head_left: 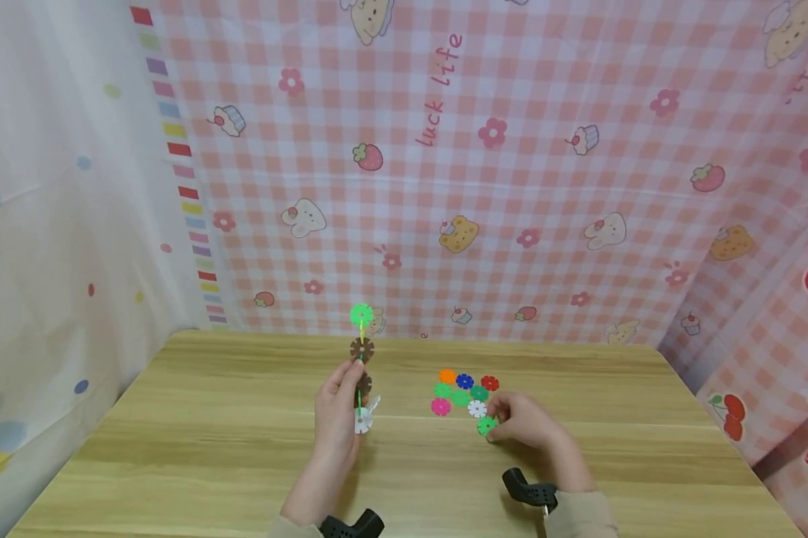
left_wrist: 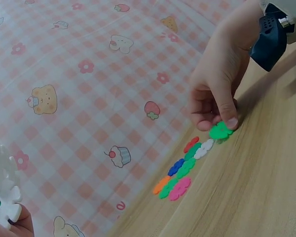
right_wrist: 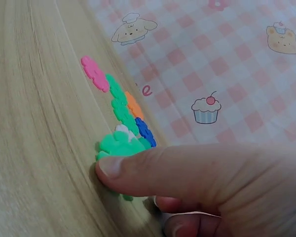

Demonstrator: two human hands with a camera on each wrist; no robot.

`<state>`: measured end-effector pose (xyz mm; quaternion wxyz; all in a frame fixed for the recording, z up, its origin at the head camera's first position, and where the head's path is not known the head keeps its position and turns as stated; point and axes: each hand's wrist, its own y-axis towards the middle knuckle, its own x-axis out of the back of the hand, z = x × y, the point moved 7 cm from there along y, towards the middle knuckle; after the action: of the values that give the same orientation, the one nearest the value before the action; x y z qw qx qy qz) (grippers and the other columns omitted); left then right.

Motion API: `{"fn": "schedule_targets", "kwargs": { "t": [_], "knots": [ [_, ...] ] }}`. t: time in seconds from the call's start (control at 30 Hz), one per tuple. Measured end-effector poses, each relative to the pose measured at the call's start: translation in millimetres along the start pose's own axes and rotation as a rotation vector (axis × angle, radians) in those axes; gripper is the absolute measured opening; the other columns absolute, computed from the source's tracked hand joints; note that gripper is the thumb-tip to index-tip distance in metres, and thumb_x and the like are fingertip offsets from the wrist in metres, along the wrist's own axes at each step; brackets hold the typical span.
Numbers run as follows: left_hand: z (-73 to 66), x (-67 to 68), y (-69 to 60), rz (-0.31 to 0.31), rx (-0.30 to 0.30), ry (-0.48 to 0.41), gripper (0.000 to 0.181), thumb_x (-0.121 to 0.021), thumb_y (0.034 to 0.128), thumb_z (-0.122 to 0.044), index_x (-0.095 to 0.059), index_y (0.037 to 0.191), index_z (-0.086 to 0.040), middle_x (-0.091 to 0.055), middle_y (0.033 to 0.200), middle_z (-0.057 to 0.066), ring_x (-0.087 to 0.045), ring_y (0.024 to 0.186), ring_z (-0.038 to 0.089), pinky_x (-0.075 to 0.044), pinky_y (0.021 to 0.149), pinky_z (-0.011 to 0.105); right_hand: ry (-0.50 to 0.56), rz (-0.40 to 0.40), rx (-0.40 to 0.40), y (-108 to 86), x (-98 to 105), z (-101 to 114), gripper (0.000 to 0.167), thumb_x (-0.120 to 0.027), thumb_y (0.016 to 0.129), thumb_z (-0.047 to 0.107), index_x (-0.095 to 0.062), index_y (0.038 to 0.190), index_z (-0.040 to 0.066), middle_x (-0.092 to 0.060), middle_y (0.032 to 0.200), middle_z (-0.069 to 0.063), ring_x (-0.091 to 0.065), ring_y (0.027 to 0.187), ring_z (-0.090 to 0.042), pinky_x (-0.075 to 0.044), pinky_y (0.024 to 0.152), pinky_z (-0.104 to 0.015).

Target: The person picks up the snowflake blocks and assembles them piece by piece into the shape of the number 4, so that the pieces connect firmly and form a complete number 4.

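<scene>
The left hand [head_left: 336,411] holds upright a chain of joined notched discs: a bright green disc [head_left: 361,314] on top, a yellow one edge-on, brown discs [head_left: 362,349], a green one edge-on and white discs [head_left: 362,421] at the bottom. Thumb and fingers of the right hand [head_left: 528,426] pinch a green disc [head_left: 487,426] at the near end of the loose discs. The right wrist view shows the thumb over that green disc [right_wrist: 119,147]. In the left wrist view the white discs [left_wrist: 6,170] are at the left edge, by part of the left hand [left_wrist: 22,222].
Several loose discs lie close together on the wooden table [head_left: 208,433]: orange [head_left: 447,376], blue [head_left: 465,382], red [head_left: 489,382], pink [head_left: 440,406], white [head_left: 477,409] and greens. A checked cloth [head_left: 410,187] hangs behind the table, with more cloth at both sides.
</scene>
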<state>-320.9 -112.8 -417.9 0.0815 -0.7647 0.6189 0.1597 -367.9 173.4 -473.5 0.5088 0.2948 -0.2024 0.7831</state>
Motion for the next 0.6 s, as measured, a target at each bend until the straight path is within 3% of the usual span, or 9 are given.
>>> {"fn": "schedule_targets", "kwargs": {
  "t": [0.43, 0.6],
  "knots": [
    [3.1, -0.9, -0.6, -0.002, 0.034, -0.002, 0.026, -0.054, 0.0996, -0.023, -0.064, 0.108, -0.001, -0.056, 0.085, 0.001, -0.047, 0.072, 0.010, -0.043, 0.063, 0.021, 0.111, 0.056, -0.029, -1.4, -2, 10, 0.016, -0.076, 0.076, 0.007, -0.061, 0.081, 0.003, -0.057, 0.072, -0.002, -0.050, 0.068, -0.016, -0.040, 0.059, -0.026],
    [5.1, -2.2, -1.3, -0.003, 0.056, 0.000, 0.029, -0.054, 0.0993, -0.023, -0.062, 0.114, 0.000, -0.056, 0.086, 0.000, -0.047, 0.072, 0.009, -0.043, 0.064, 0.021, 0.170, 0.013, -0.018, 1.1, 1, 28, 0.012, -0.074, 0.082, 0.011, -0.066, 0.087, 0.003, -0.060, 0.077, -0.002, -0.053, 0.073, -0.017, -0.046, 0.064, -0.029]
  ]
}}
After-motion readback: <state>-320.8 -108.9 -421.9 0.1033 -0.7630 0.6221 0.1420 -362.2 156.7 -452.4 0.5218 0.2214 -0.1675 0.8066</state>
